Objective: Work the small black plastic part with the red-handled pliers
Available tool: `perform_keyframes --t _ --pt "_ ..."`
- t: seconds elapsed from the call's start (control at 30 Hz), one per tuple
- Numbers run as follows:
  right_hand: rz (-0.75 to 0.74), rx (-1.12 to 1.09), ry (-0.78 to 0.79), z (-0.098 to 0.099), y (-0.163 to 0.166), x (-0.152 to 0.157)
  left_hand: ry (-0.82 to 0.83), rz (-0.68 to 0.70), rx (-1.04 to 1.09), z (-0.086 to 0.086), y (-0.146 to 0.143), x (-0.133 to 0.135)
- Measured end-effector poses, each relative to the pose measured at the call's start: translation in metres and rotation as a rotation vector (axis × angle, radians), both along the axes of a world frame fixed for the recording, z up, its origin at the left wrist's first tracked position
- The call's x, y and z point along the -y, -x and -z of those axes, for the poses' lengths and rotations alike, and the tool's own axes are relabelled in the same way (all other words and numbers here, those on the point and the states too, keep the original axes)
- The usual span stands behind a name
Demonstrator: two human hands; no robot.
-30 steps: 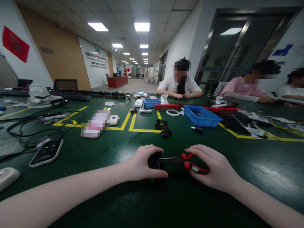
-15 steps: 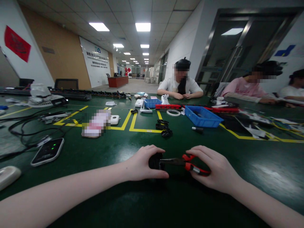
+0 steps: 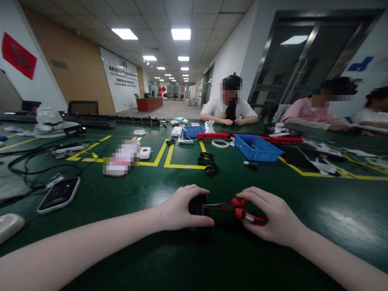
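Note:
My left hand (image 3: 178, 208) is closed over a small black part (image 3: 197, 204) that rests on the green table (image 3: 157, 186). My right hand (image 3: 273, 216) grips the red handles of a pair of pliers (image 3: 239, 210). The dark jaws of the pliers point left and meet the black part. Both hands sit close together near the table's front middle.
Several black parts (image 3: 208, 163) lie beyond my hands by yellow floor-tape lines. A blue bin (image 3: 257, 148) stands at the back right, a smaller blue bin (image 3: 192, 131) behind it. A phone (image 3: 59, 194), cables (image 3: 27, 161) and a white device (image 3: 9, 226) lie left. Three people sit across the table.

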State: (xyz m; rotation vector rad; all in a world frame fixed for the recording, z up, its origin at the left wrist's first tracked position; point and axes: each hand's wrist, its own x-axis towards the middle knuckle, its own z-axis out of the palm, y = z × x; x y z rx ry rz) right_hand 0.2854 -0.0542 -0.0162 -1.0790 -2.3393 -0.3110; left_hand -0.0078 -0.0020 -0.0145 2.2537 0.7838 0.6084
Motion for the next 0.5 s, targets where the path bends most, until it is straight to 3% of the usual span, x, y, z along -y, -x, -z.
perform_keyframes --t 0.37,0.5 --pt "-0.008 0.001 0.048 0.0014 0.0014 0.0014 -0.021 0.041 0.017 0.0013 -0.0006 -0.0012" --pt "-0.005 -0.012 -0.008 0.0003 0.0006 -0.0006 -0.03 0.044 0.031 -0.0001 -0.0009 0.0004"
